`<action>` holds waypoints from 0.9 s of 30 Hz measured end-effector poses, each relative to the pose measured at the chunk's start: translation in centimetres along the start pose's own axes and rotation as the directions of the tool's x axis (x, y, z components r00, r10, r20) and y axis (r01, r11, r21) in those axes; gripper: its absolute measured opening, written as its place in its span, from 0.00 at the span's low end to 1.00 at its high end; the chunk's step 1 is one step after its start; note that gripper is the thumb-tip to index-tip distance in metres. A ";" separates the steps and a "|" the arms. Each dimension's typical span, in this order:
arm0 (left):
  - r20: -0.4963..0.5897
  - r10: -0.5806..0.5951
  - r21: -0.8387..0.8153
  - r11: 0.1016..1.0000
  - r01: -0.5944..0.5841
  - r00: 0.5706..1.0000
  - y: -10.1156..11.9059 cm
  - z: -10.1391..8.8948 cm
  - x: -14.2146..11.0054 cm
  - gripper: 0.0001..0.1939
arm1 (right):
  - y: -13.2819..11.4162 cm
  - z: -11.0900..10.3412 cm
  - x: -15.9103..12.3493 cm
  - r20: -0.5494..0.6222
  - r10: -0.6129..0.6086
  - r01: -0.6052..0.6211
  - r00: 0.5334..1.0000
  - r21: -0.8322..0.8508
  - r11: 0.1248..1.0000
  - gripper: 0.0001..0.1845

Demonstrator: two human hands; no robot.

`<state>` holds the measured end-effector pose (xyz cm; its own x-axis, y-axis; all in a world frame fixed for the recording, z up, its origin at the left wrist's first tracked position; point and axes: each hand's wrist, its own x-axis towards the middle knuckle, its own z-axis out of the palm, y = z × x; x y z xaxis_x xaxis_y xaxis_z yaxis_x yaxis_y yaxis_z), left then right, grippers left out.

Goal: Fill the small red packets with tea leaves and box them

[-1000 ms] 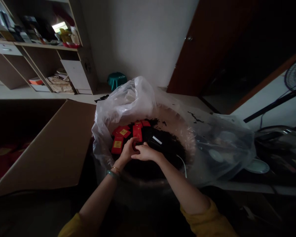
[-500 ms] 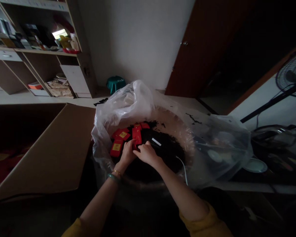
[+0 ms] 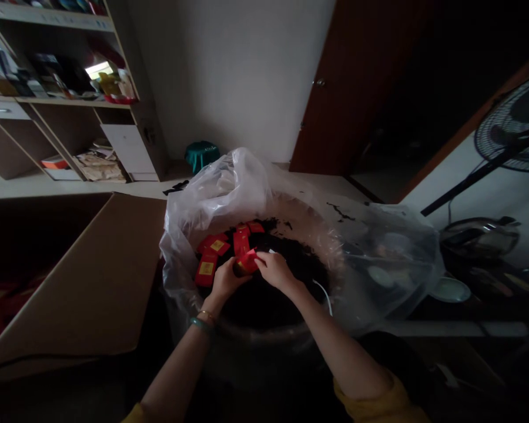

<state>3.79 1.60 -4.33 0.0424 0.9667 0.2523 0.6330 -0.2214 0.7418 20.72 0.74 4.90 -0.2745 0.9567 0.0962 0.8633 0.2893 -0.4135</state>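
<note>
Above a round container lined with a clear plastic bag, both hands meet at a small red packet. My left hand is closed round its left side, while the fingers of my right hand pinch its upper right end. Dark loose bits that look like tea leaves fill the container below. Other red packets with yellow labels lie on them to the left and behind my hands. A white strip shows partly behind my right hand, and a thin white handle or cord sticks out at the right.
An open cardboard box stands at the left with more red packets inside. The bag's spare plastic spreads right, by a green dish and a glass lid. A fan stands beyond.
The held red packet has come up into clear view between my hands. My right hand has shifted slightly right and now covers part of the white strip. The camera view has shifted a little.
</note>
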 end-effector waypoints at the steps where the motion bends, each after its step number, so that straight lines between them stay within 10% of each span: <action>1: -0.005 0.014 -0.001 1.000 -0.014 1.000 0.0 0.0 0.0 0.28 | 0.0 -0.1 -0.1 0.009 0.025 -0.025 1.000 0.048 0.999 0.07; 6: -0.014 0.105 0.004 0.994 -0.105 0.994 0.0 0.2 -0.1 0.24 | -0.4 0.3 0.0 0.076 0.066 -0.081 0.995 0.220 0.972 0.11; 18: 0.097 0.057 -0.150 0.988 -0.042 0.994 0.5 -0.1 -0.3 0.18 | -0.4 0.1 -0.2 -0.091 0.002 0.002 0.996 0.049 0.999 0.12; 27: 0.278 0.092 -0.359 0.933 0.015 0.956 1.2 -0.1 -0.6 0.24 | -0.4 1.2 0.1 0.074 -0.093 0.088 0.993 0.068 0.994 0.15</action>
<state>4.45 0.79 -3.52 0.3133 0.9398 0.1365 0.3135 -0.2381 0.9193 19.88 0.72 3.99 -0.3838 0.9210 0.0668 0.8053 0.3692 -0.4639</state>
